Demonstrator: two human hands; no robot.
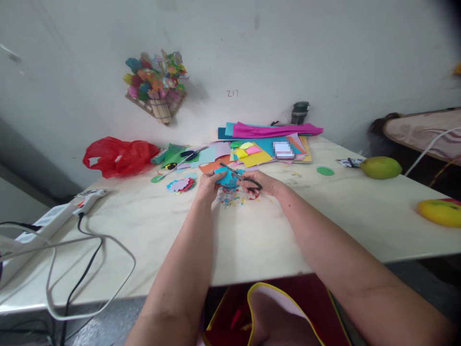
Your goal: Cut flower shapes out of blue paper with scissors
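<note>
Pinched between the fingers of my left hand is a blue paper piece with a scalloped edge. My right hand is closed around a pair of scissors, whose blades lie across the blue paper. Small coloured paper scraps are scattered on the table beneath both hands. To the left of my left hand lies a stack of scalloped paper shapes in lilac, blue and red.
Behind my hands are coloured sheets, a magenta folded sheet and other scissors. A red plastic bag and a power strip with cables sit left. Mangoes and a green paper circle lie right.
</note>
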